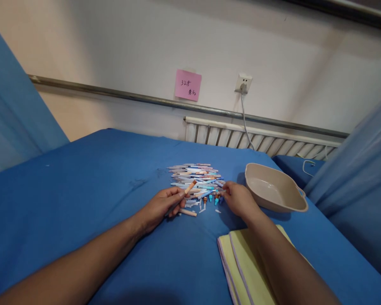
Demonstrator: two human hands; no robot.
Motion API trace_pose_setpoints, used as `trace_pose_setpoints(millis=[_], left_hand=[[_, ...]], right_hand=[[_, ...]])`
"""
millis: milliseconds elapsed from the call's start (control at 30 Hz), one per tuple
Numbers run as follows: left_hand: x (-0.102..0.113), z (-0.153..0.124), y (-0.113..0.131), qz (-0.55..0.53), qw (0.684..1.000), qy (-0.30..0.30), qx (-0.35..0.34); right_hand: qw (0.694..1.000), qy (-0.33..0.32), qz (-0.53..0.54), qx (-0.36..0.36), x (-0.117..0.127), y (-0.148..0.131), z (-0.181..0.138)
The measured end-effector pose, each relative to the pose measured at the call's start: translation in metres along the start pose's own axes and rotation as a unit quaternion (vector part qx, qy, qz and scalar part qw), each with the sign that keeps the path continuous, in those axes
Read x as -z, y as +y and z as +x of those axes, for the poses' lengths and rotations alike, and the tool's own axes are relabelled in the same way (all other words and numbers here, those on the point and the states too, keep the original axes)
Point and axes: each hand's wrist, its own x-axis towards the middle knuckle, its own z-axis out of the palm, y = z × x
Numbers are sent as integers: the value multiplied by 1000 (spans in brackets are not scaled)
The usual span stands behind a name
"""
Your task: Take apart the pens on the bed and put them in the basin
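My left hand (169,202) is closed around an orange pen barrel (191,187) whose brown end points up and to the right. Just beyond it lies a pile of pens (193,174) in white, blue and orange, heaped on the blue cloth. My right hand (238,197) reaches to the right edge of this pile with its fingers pressed together; what they pinch, if anything, is hidden. Small brown and turquoise pen parts (216,199) lie beside those fingertips. Another orange barrel (188,212) rests on the cloth near my left hand, with small white pieces around it.
A beige plastic basin (292,199) stands to the right of the pens. Under my right forearm is a folded yellow towel (241,262). Behind the blue-covered table (82,178) are a radiator (222,132), a metal rail and a wall socket (243,83) with a cable.
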Motion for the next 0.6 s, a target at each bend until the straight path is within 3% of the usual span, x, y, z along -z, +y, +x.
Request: trace_pose_setpoints(millis=[67,167,267,433,600], left_hand=[[-1,-1,0,18,1000,-9,-3],[-2,-1,-1,52,998,-23,-4],[-4,-2,-2,81,996,-32,-8],[-4,-2,-2,110,993,-47,-20],[-4,-2,-2,116,992,-51,-26]], right_hand=[[979,24,203,-7,-5,-6,1],[872,0,489,-16,-12,-20,0],[801,-7,598,-19,-16,-34,-4],[773,16,635,-16,-17,-42,-9],[781,13,624,4,-18,-42,-8]])
